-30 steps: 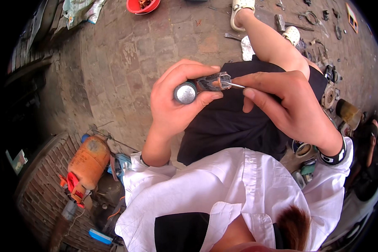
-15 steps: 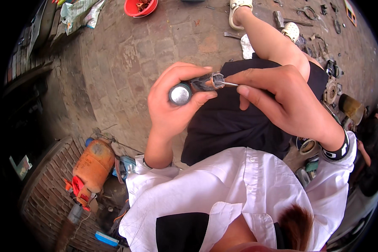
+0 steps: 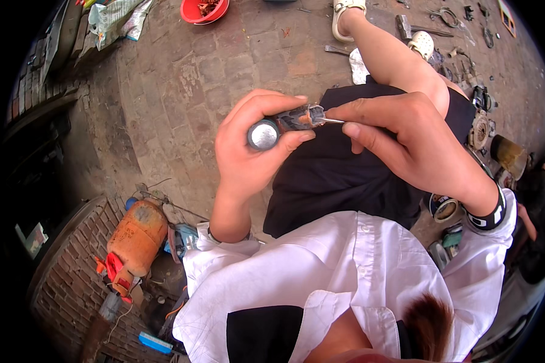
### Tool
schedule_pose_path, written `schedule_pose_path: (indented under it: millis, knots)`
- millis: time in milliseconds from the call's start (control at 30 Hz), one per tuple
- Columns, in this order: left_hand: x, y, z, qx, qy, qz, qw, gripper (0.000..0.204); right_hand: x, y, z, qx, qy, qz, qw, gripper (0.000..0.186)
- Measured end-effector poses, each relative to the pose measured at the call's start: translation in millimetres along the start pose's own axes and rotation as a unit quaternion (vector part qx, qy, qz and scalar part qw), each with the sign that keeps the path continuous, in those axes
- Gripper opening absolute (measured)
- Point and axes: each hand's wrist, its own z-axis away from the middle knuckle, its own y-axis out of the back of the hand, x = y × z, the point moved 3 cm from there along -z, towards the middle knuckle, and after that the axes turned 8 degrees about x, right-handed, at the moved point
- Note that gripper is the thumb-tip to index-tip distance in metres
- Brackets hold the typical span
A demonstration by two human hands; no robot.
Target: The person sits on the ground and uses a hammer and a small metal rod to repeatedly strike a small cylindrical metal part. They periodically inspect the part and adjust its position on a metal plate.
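L hand (image 3: 239, 136) curled round the dark part (image 3: 295, 119), index finger along the upper side, thumb along the lower. R hand (image 3: 406, 139) pinching a thin metal rod (image 3: 331, 120) btwn thumb & index; rod's far end sits at the part's open R end, can't tell how deep it goes. Part is up above the lap, L of the dark garment's (image 3: 339, 181) middle, approx. level. Round silver end (image 3: 263, 134) shows at the L hand's palm side; a rust-brown patch shows nr the open end.

Vs 1 s ago: both hands & part have slid a bit L over the lap; grip & pinch look the same. Vs 0.5 s ago: hardly any diff., whole view nudged slightly R, rod at same end of part.

Surroundings, pos. unchanged: red bowl (image 3: 204, 11) on brick floor (image 3: 163, 103) at top, hammer (image 3: 404, 28) & white cloth (image 3: 358, 68) on floor nr the feet, orange tank (image 3: 138, 233) lower L, w/ red straps nr its lower end. Wristband (image 3: 488, 213) on R wrist, white sleeve just below it.
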Motion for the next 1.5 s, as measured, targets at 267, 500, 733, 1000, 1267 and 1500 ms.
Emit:
schedule_pose_path:
  millis: [267,500,733,1000,1267,1500]
  knots:
    - [1,-3,-1,-0.006,-0.021,-0.035,0.999,0.037,-4,-3,-2,-0.014,0.003,0.051,0.999,0.017]
    - [0,-1,-1,-0.001,-0.026,-0.044,0.999,0.036,2,-7,-2,0.058,0.028,0.030,0.997,0.016]
    - [0,-1,-1,0.000,-0.012,-0.044,0.999,0.036,1,-6,-3,0.062,0.031,0.035,0.997,0.016]
    - [-1,0,-1,0.002,-0.023,-0.047,0.999,0.036,2,-5,-3,0.063,0.031,0.034,0.997,0.017]
    - [2,0,0,0.006,-0.070,-0.090,0.994,0.036,0,-7,-6,0.033,0.018,0.071,0.997,0.021]
    - [-14,0,8,0.026,-0.089,-0.137,0.986,0.035,10,-26,-13,0.008,0.075,0.241,0.968,0.007]
